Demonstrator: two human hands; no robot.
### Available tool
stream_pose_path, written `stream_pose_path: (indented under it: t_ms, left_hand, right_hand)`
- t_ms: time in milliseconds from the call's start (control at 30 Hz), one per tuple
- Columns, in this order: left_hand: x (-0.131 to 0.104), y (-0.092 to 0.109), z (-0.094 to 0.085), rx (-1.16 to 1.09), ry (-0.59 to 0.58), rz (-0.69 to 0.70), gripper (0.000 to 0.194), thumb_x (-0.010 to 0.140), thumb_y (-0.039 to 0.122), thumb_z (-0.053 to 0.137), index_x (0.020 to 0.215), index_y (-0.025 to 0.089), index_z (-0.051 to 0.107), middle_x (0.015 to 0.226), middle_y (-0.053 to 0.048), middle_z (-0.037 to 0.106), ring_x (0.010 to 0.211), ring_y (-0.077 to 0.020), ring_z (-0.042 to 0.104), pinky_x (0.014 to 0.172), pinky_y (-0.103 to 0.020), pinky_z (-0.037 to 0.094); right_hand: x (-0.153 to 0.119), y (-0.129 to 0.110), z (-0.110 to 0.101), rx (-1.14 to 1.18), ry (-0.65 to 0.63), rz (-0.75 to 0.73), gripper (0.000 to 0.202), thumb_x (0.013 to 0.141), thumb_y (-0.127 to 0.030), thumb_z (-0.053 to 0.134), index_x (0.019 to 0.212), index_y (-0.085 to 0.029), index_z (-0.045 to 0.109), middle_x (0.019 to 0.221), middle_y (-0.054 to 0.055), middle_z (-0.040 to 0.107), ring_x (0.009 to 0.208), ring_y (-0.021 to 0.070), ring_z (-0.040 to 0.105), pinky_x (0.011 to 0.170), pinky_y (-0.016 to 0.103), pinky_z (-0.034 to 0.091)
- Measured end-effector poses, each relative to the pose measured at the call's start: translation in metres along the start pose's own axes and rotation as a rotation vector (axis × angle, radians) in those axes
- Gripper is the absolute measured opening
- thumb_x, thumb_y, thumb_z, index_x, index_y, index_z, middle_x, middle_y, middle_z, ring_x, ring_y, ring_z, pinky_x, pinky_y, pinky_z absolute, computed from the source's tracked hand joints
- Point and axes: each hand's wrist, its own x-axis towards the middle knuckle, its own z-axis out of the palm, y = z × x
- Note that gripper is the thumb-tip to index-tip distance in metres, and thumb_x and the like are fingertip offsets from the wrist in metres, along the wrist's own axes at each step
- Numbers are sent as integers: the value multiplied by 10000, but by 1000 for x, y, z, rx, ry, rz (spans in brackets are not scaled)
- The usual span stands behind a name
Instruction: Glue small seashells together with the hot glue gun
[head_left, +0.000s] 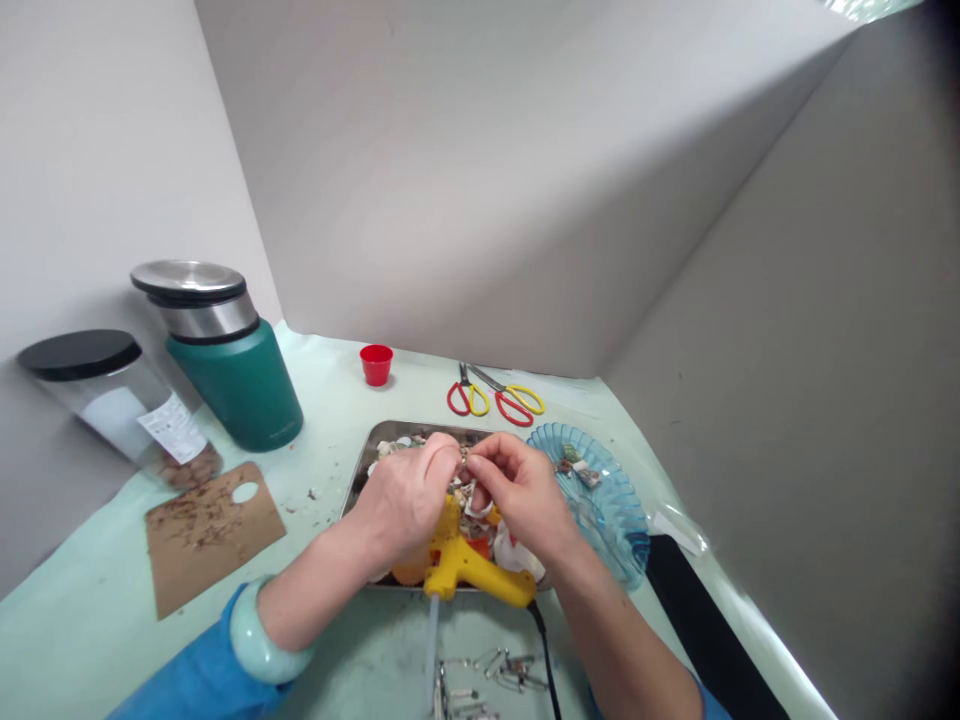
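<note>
My left hand [411,492] and my right hand [523,492] meet above a metal tray [360,470], fingertips pinched close together. Whatever sits between them is too small to make out. Shells and other small pieces [391,446] fill the tray, partly hidden by my hands. Across the tray's near edge lies a yellow hot glue gun [459,566], with a pale glue stick [433,640] sticking out of its back and a black cord [545,650]. A white piece [517,552] is in the tray below my right hand.
A scalloped blue plate [611,520] with small pieces is right of the tray. Behind stand a red cup [376,366] and two scissors [469,392]. At left are a green flask [238,385], a plastic jar [139,410] and a brown board [214,535]. Metal clips [517,670] lie in front.
</note>
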Motion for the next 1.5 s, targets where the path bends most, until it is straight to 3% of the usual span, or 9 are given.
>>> stream_pose_path:
  t_ms: [200, 333, 533, 900, 1100, 1333, 1500]
  left_hand:
    - [3, 1, -8, -404, -80, -260, 148, 912, 149, 326, 872, 184, 463, 918, -73, 597, 700, -159, 577, 649, -298, 462]
    - [9, 0, -18, -725, -121, -531, 178, 939, 251, 331, 908, 188, 495, 719, -19, 626, 678, -159, 596, 675, -300, 468]
    - [12, -2, -23, -1059, -220, -666, 211, 923, 315, 366, 900, 176, 524, 608, 0, 638, 621, -151, 610, 657, -288, 487]
    - [14, 0, -23, -1105, -257, -778, 159, 821, 321, 565, 872, 170, 571, 703, -1, 628, 604, -135, 606, 571, -259, 483]
    - [16, 0, -24, -1316, -248, -917, 146, 735, 272, 652, 756, 149, 575, 644, -13, 666, 632, -145, 657, 625, -264, 518]
    - [16, 0, -23, -1316, -232, -995, 62, 685, 178, 639, 706, 147, 589, 603, -15, 694, 622, -138, 670, 625, -245, 528]
    - [19, 3, -23, -1255, -207, -1043, 30, 658, 123, 598, 668, 146, 583, 561, -1, 680, 568, -129, 657, 593, -241, 526]
  right_hand:
    - [0, -6, -4, 99, -11, -23, 92, 821, -245, 574, 758, -180, 554, 525, -54, 570, 460, 94, 537, 496, 201, 438]
    - [-1, -7, -5, 74, -18, -60, 73, 837, -231, 560, 784, -180, 567, 535, -50, 570, 485, 94, 545, 523, 207, 445]
    - [-1, -4, -5, 36, -22, -92, 55, 843, -210, 546, 827, -183, 590, 552, -43, 578, 510, 102, 560, 533, 215, 452]
    - [-2, -2, -3, -60, -2, -94, 72, 846, -231, 549, 806, -191, 594, 571, -44, 568, 517, 106, 571, 524, 213, 448]
    - [-4, 0, -1, -139, -17, -145, 64, 862, -228, 537, 831, -203, 587, 652, -31, 605, 548, 107, 587, 552, 216, 453]
    - [-7, -5, -1, -384, 2, -301, 99, 867, -184, 532, 810, -197, 611, 722, -11, 620, 651, 124, 563, 601, 219, 426]
    - [-7, -8, 0, -424, 20, -368, 122, 871, -168, 524, 798, -195, 618, 742, 0, 638, 678, 135, 567, 634, 230, 418]
